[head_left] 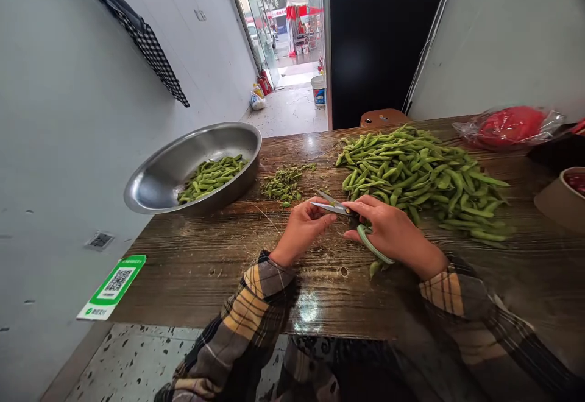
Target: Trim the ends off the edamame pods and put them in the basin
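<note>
My right hand (pixel 393 231) grips a pair of scissors (pixel 336 206) with pale green handles, blades parted and pointing left. My left hand (pixel 304 226) is curled just under the blades, fingers pinched; what it pinches is hidden. A big heap of green bean pods (pixel 420 176) lies on the wooden table (pixel 205 262) right of the hands. A small pile of cut pod ends (pixel 283 184) sits beyond the hands. A steel basin (pixel 155 186) at the left holds trimmed pods (pixel 212 176).
A plastic bag with something red (pixel 509 125) lies at the far right, with a brown bowl (pixel 560 198) in front of it. A grey wall runs along the table's left edge. A green QR sticker (pixel 112 286) sits by the near left corner.
</note>
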### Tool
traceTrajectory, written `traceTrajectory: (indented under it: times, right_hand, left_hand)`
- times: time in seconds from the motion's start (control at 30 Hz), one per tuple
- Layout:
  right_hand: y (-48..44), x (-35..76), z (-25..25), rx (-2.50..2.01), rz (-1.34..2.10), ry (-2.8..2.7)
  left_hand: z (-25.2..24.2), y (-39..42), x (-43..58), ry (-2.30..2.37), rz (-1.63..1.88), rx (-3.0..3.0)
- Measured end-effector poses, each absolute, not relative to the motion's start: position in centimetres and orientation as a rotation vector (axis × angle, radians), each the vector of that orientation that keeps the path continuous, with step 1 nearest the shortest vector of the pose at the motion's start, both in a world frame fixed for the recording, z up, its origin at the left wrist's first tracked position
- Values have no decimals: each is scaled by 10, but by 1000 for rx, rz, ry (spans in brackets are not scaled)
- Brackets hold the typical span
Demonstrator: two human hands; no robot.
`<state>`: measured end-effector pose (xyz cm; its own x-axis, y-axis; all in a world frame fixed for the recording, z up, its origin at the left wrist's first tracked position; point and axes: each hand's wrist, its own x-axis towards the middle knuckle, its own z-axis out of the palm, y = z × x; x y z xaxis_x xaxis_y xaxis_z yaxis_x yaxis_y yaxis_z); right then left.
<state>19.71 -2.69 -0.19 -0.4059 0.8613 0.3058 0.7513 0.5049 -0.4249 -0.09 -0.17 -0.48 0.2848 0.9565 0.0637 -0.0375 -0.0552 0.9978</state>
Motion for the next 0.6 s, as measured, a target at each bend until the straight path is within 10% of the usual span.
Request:
traceTrajectory:
  times: [0.6]
  right_hand:
    - [-21,208,-5,-1301,270,-2318]
  left_hand:
    - [-6,2,-9,987,915,1437]
